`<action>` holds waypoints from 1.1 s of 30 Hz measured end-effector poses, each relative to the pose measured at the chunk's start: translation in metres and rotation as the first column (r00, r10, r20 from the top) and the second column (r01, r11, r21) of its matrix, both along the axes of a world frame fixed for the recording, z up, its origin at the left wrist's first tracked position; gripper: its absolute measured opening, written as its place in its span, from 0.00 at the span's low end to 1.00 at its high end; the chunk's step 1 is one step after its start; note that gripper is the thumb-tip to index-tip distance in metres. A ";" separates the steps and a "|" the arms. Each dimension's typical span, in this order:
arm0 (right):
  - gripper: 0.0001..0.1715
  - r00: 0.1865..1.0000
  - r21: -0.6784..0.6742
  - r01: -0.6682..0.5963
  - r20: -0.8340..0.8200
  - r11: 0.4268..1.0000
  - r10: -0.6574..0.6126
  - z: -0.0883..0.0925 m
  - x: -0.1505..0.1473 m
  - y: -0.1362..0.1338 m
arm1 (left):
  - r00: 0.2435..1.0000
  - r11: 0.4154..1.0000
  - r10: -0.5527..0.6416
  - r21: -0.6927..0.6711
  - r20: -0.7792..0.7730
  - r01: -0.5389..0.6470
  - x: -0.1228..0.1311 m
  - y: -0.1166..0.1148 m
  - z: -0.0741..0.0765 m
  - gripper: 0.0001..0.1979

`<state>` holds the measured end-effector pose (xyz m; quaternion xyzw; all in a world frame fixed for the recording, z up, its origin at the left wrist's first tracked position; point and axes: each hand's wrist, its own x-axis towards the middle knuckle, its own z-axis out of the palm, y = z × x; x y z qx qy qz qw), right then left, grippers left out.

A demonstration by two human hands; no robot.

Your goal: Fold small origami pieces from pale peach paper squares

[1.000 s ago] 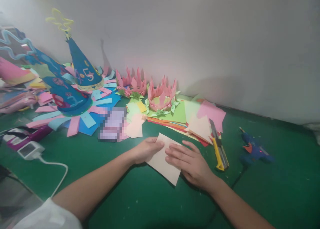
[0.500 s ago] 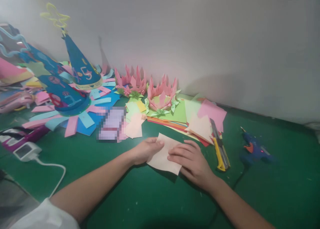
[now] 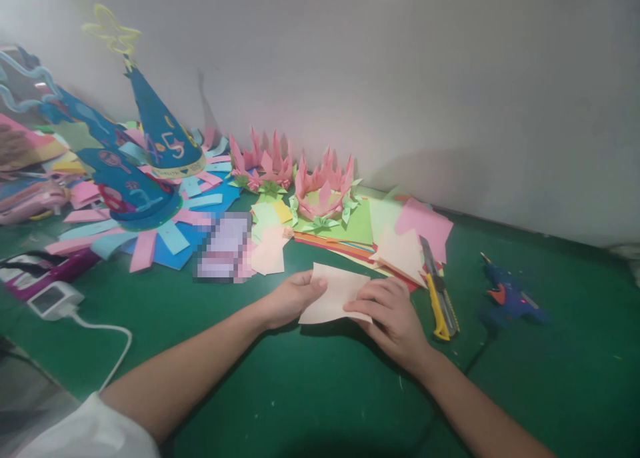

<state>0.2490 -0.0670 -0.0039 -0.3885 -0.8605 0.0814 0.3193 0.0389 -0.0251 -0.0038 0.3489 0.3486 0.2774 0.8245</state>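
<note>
A small cream sheet of paper (image 3: pixel 336 295) is held between both hands, just above the green table (image 3: pixel 300 391). My left hand (image 3: pixel 290 301) pinches its left edge, thumb on top. Around the right edge my right hand (image 3: pixel 393 315) is closed, fingers over the top; its thumb is hidden. Slightly curved, the sheet carries no marks that I can make out. Beyond it lie a stack of coloured paper (image 3: pixel 363 228) and a few loose cream pieces (image 3: pixel 400 253). To the right of my right hand rests a yellow utility knife (image 3: pixel 440 305).
A blue glue gun (image 3: pixel 513 297) with a cord lies at the right. Pink paper crowns (image 3: pixel 325 191) stand at the back. Blue cone hats (image 3: pixel 165 128) with paper strips occupy the left, near a blurred-out rectangular object (image 3: pixel 225 248) and a white charger (image 3: pixel 56 303) with its cable.
The cream sheet has turned so that its lower edge lies more level. My right hand has moved slightly up with its edge, while my left hand stays nearly in place.
</note>
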 end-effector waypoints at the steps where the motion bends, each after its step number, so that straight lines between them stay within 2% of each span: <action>1: 0.09 1.000 -0.014 -0.005 0.003 1.000 0.005 0.000 0.000 0.000 | 1.000 1.000 -0.004 0.029 -0.014 0.004 0.000 0.000 -0.002 0.20; 6: 0.12 0.999 -0.035 0.007 0.034 0.999 -0.006 0.003 -0.004 -0.002 | 0.975 0.961 -0.106 0.232 -0.193 0.150 -0.001 -0.003 -0.005 0.23; 10: 0.14 0.998 -0.049 0.054 0.015 0.997 -0.054 0.004 -0.011 -0.004 | 0.934 0.894 -0.069 0.394 -0.349 0.214 0.002 -0.010 -0.004 0.17; 11: 0.15 0.997 -0.055 0.072 0.007 0.996 -0.072 0.003 -0.012 -0.005 | 0.934 0.897 -0.066 0.388 -0.352 0.210 0.004 -0.013 -0.004 0.15; 12: 0.16 0.996 -0.059 0.088 -0.002 0.994 -0.088 0.003 -0.013 -0.006 | 0.941 0.903 -0.117 0.361 -0.318 0.234 0.006 -0.015 -0.004 0.14; 14: 0.16 0.993 -0.056 0.113 -0.024 0.992 -0.114 0.001 -0.013 -0.006 | 0.949 0.915 -0.253 0.271 -0.189 0.298 0.009 -0.019 -0.003 0.13; 16: 0.15 0.990 -0.058 0.130 -0.050 0.990 -0.133 0.000 -0.013 -0.007 | 0.951 0.936 -0.295 0.175 -0.090 0.307 0.011 -0.021 -0.002 0.14; 19: 0.14 0.992 -0.128 0.087 -0.083 0.988 -0.099 -0.002 -0.014 -0.006 | 0.933 0.925 -0.354 0.117 -0.071 0.360 0.012 -0.020 -0.002 0.16; 22: 0.16 0.994 -0.237 0.022 -0.094 0.971 -0.046 -0.003 -0.015 -0.006 | 0.901 0.887 -0.424 0.156 -0.092 0.434 0.010 -0.018 -0.002 0.17; 25: 0.18 0.993 -0.278 0.067 -0.072 0.958 -0.091 -0.004 -0.017 -0.008 | 0.881 0.861 -0.461 0.187 -0.108 0.473 0.007 -0.016 0.000 0.17; 28: 0.19 0.987 -0.296 0.137 -0.035 0.945 -0.154 -0.006 -0.018 -0.011 | 0.856 0.843 -0.511 0.148 -0.085 0.518 0.006 -0.015 0.004 0.20; 30: 0.18 0.979 -0.322 0.180 -0.028 0.929 -0.200 -0.006 -0.018 -0.013 | 0.857 0.852 -0.514 0.094 -0.037 0.515 0.006 -0.014 0.006 0.21; 33: 0.17 0.962 -0.376 0.223 -0.065 0.899 -0.266 -0.006 -0.018 -0.012 | 0.899 0.900 -0.434 -0.005 0.050 0.435 0.008 -0.014 0.007 0.20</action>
